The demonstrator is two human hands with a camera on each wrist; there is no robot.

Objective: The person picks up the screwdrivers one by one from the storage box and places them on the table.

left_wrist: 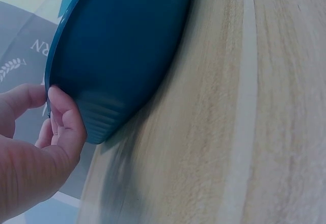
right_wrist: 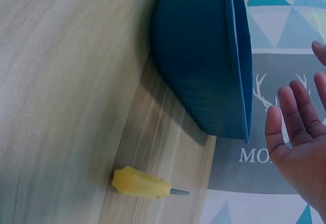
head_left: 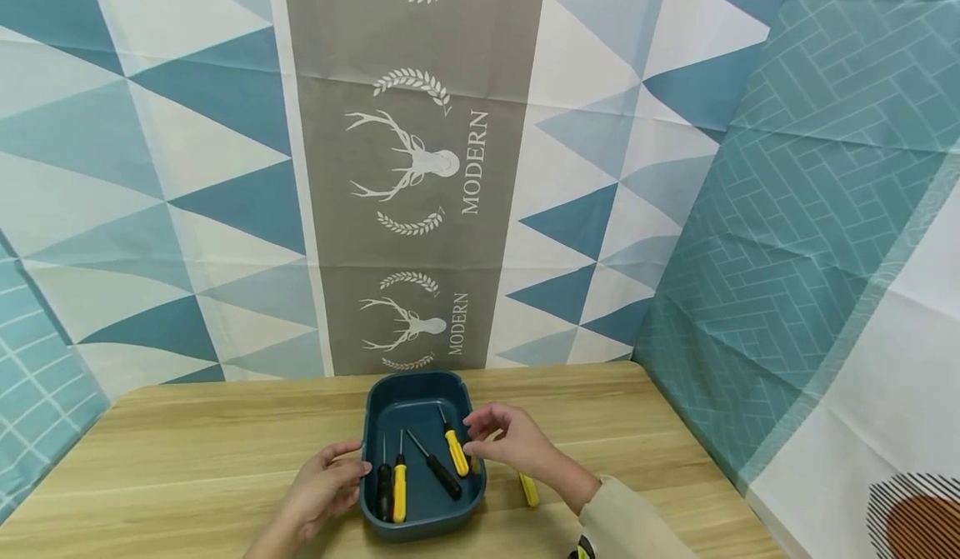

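blue bin [head_left: 424,496] is pinched by the left grip [head_left: 324,486].

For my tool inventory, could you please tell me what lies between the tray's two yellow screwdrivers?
A black screwdriver lies between them; the head view shows it.

We count one tray [head_left: 424,530], inside two black screwdrivers [head_left: 444,477], two yellow screwdrivers [head_left: 400,494], past its right edge one loose screwdriver [right_wrist: 141,183]
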